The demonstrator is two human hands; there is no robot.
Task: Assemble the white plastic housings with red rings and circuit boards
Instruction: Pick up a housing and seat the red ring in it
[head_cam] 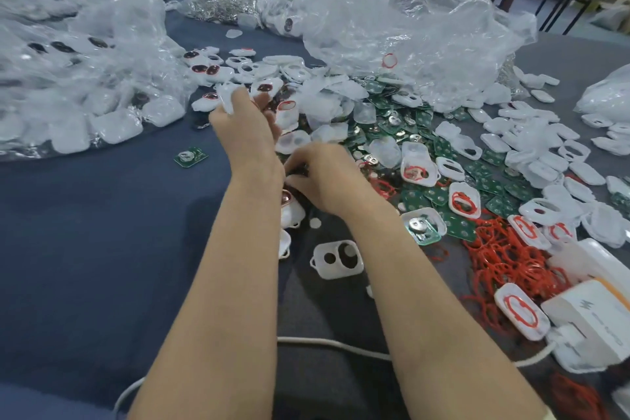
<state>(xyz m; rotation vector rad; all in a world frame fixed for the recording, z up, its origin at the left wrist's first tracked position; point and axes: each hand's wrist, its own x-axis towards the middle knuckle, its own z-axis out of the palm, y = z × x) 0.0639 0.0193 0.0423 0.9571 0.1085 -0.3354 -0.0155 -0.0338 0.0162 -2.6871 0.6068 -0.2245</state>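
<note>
Head view: crumpled clear bags (409, 20) along the far side cover more stock, and their contents are mostly hidden. White housings (531, 133), heaped from centre to right, look light, stiff and slick, and are best pinched by the rim. Green circuit boards (385, 106) among them seem thin and rigid, so hold them by the edges only. Red rings (504, 249) at near right look soft and tangled, likely to snag. The left hand (245, 133), raised and blurred, may pinch a white piece (227, 99) at its fingertips; I cannot tell. The right hand (330, 181) curls its fingers round a small dark part (297, 177), which is mostly covered.
</note>
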